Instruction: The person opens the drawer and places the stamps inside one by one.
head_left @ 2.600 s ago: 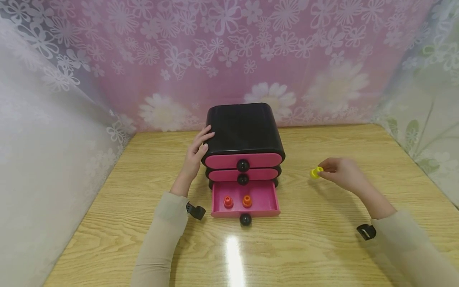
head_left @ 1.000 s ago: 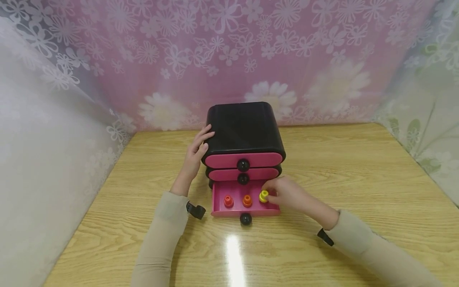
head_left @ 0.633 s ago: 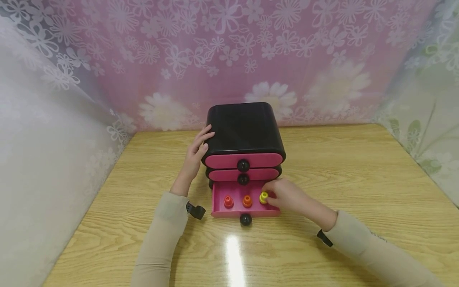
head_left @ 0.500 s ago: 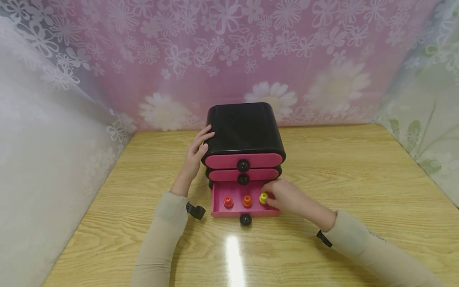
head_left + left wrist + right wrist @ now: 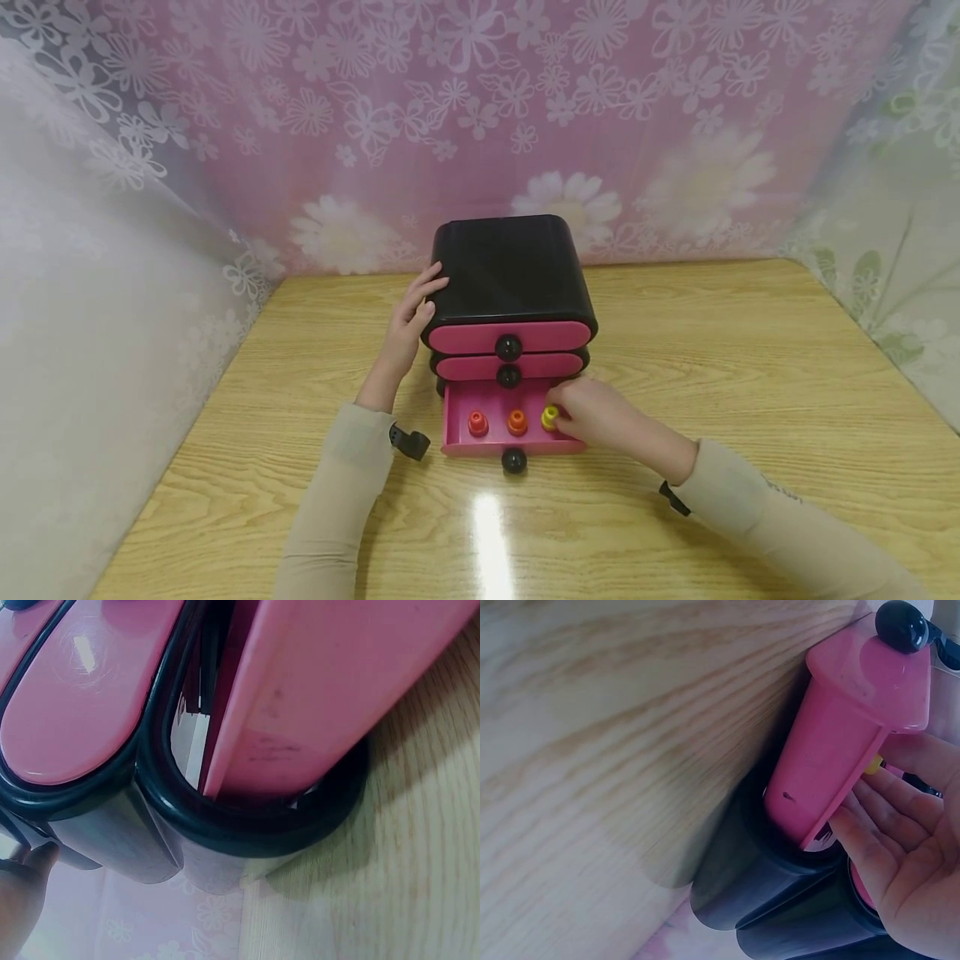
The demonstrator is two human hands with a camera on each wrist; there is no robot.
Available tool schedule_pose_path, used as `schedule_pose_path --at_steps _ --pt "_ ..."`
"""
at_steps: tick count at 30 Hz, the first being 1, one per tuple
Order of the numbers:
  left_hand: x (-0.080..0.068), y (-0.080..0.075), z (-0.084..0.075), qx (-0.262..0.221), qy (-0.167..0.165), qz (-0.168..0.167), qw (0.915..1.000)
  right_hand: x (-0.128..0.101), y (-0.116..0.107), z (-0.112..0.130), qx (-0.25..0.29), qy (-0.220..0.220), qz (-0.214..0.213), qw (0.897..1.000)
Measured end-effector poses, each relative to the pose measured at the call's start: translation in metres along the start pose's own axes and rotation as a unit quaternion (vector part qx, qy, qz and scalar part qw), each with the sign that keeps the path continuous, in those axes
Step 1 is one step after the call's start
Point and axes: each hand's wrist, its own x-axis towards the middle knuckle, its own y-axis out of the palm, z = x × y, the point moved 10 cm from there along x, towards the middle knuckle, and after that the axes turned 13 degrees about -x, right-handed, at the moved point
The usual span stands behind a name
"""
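Note:
A small black cabinet (image 5: 510,267) with pink drawers stands on the table, its bottom drawer (image 5: 461,398) pulled out. My left hand (image 5: 408,325) rests against the cabinet's left side, fingers extended onto the top edge. Inside the drawer, a red stepped peg (image 5: 477,423) and an orange one (image 5: 517,422) stand upright, apart from each other. To their right, my right hand (image 5: 600,414) reaches over the drawer's side and pinches a yellow stepped peg (image 5: 550,417) between thumb and fingers. In the right wrist view the drawer wall mostly hides the yellow peg (image 5: 873,764).
Two upper drawers (image 5: 457,337) are closed, each with a round black knob (image 5: 508,347). The open drawer's knob (image 5: 513,461) sticks out toward the front of the wooden table (image 5: 712,333). A flowered pink curtain (image 5: 480,125) hangs behind the cabinet.
My right hand has carried the yellow peg left from over the table into the drawer, then shifted it slightly toward the front. My left hand and the cabinet have stayed put.

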Motion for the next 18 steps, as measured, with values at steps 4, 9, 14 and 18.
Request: schedule_pose_path --at_steps 4,9,14,18 --pt "0.000 -0.001 0.003 0.000 0.003 0.000 1.0000 0.000 0.000 0.000 -0.001 0.005 0.011 1.000" --pt "-0.001 -0.002 0.004 0.003 0.004 -0.003 1.0000 -0.001 0.000 0.001 -0.003 0.009 0.014 1.000" --pt "-0.001 -0.003 0.004 0.008 0.008 -0.007 0.9999 -0.004 -0.005 -0.001 0.025 0.015 0.004 1.000" --pt "0.000 -0.003 0.003 0.012 0.006 -0.008 0.9999 -0.012 -0.015 -0.001 0.064 0.018 -0.029 0.997"
